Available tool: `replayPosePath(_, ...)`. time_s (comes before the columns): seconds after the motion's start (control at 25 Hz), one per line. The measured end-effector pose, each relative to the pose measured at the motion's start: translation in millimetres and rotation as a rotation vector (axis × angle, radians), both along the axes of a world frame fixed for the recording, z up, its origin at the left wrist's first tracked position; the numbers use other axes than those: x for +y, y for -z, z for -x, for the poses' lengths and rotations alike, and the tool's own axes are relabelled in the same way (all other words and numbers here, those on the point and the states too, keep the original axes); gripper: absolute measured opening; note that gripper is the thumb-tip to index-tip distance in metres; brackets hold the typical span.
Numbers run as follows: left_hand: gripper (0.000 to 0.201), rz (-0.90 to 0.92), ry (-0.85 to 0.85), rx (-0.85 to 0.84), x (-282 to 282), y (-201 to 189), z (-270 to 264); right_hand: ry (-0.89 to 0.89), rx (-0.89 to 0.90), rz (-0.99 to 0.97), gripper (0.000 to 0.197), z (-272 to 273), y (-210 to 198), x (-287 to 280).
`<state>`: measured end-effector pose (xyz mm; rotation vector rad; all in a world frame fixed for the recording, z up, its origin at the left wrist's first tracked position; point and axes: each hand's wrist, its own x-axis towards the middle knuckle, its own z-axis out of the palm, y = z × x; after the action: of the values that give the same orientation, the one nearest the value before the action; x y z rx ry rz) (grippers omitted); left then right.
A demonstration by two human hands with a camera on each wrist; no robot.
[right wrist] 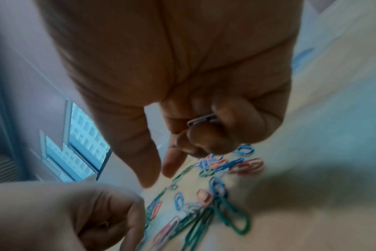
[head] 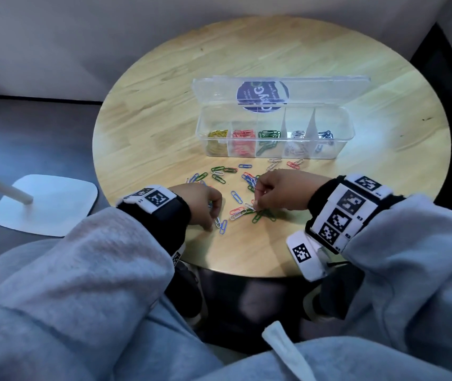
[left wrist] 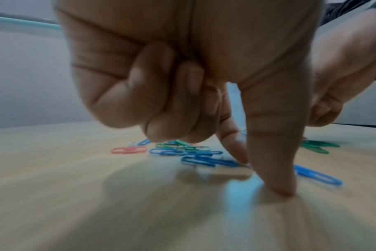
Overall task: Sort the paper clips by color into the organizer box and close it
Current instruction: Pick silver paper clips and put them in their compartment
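The clear organizer box [head: 274, 149] stands open on the round wooden table [head: 164, 105], its lid [head: 315, 89] tipped back. Its compartments hold yellow, red, green, white and blue clips from left to right. Loose paper clips [head: 227, 174] of mixed colours lie in front of it. My left hand [head: 205, 207] [left wrist: 264, 161] has its thumb tip on the table and pinches the end of a blue clip [left wrist: 210, 161] with the forefinger. My right hand [head: 274, 191] [right wrist: 159, 171] keeps a white clip [right wrist: 202, 119] in its curled fingers, thumb and forefinger pointing down over green clips [right wrist: 232, 215].
A white lamp base [head: 46, 204] with a slanted pole stands on the floor to the left of the table. The table's front edge [head: 247, 273] lies just under my wrists. Grey walls close in behind the table.
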<state>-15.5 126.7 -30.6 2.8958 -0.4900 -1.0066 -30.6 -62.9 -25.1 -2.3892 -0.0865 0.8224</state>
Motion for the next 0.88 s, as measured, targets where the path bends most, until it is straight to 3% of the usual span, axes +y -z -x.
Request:
replayPosePath(0.36, 0.014, 0.115, 0.021, 0.026, -2, 5, -9, -0.083, -0.114, 0.173, 0.020, 1, 8, 18)
replayPosePath(0.68, 0.016, 0.116, 0.001, 0.046, -4, 7, -15, -0.133, -0.124, 0.303, 0.005, 0, 9, 25)
replayPosePath(0.88, 0.021, 0.388, -0.146, 0.105, -3, -12, -19, -0.117, -0.091, 0.287, 0.008, -1, 10, 20)
